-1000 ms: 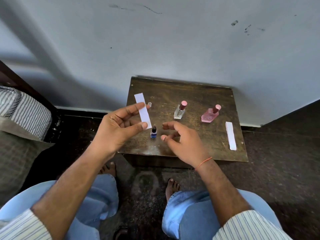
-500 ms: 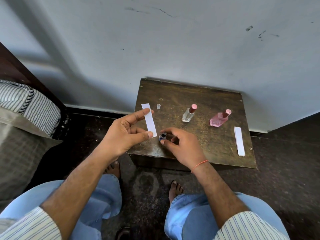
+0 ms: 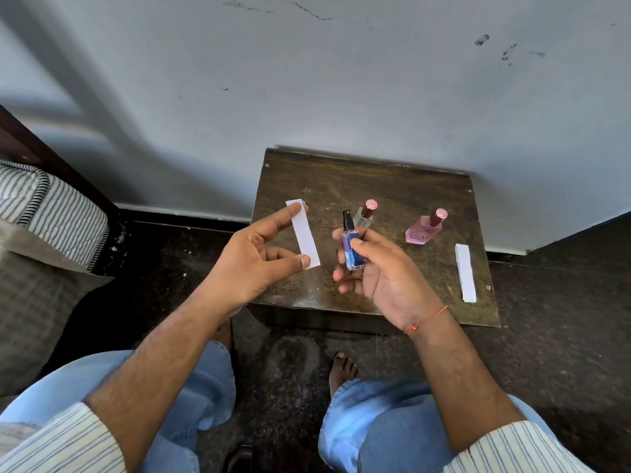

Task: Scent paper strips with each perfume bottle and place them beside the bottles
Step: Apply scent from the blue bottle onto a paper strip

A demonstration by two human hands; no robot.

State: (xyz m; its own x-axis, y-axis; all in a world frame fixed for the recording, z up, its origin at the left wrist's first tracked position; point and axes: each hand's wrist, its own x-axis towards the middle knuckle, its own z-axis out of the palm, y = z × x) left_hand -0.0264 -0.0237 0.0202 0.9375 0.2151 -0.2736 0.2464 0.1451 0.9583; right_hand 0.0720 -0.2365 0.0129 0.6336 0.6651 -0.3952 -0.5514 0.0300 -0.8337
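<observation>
My left hand point(image 3: 254, 257) pinches a white paper strip point(image 3: 303, 233) by its two ends, between index finger and thumb, above the left part of the small wooden table point(image 3: 392, 186). My right hand point(image 3: 379, 271) grips a small blue spray bottle point(image 3: 351, 245) upright off the table, with its black nozzle uncapped and near the strip. A clear bottle point(image 3: 364, 215) with a pink cap stands on the table behind it. To the right stands a pink bottle point(image 3: 424, 228). A stack of white strips point(image 3: 465, 272) lies near the table's right edge.
The table stands against a grey wall point(image 3: 307, 80). A striped mattress point(image 3: 44, 206) on a dark frame is at the left. My knees in blue jeans point(image 3: 191, 380) and bare feet on the dark floor point(image 3: 560, 319) are below the table's front edge.
My right hand closed round the blue bottle on the table and lifted it up beside the strip. The small clear cap seen behind the strip is now hidden.
</observation>
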